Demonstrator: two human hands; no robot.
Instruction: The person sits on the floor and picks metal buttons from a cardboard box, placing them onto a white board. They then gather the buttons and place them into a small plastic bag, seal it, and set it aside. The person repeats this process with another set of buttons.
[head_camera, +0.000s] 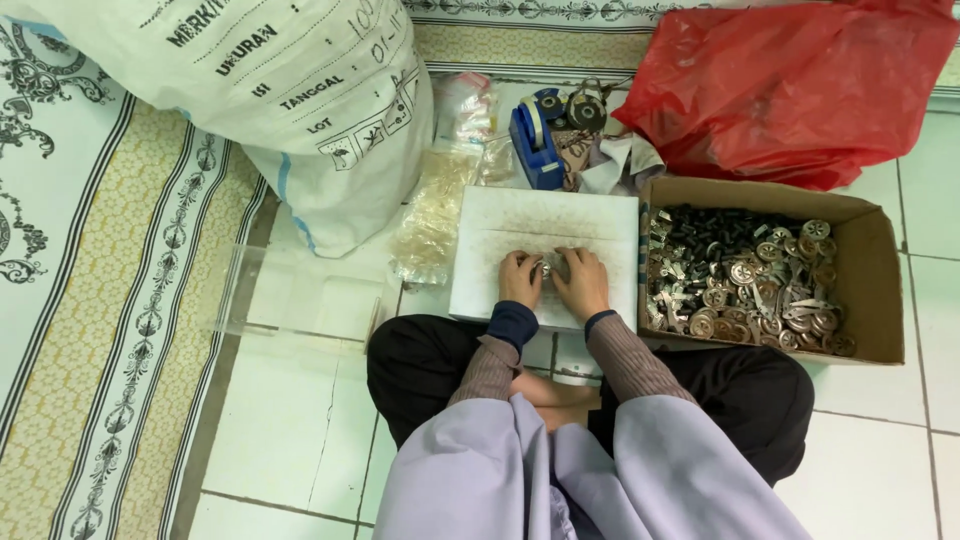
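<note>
Fitting a small metal part on the white board

White board on the tiled floor, cardboard box of metal pieces at its right edge; near its front edge, left hand and right hand pinch together a small metal part, seemingly mid-assembly; steady fingertip alignment looks needed next
</note>
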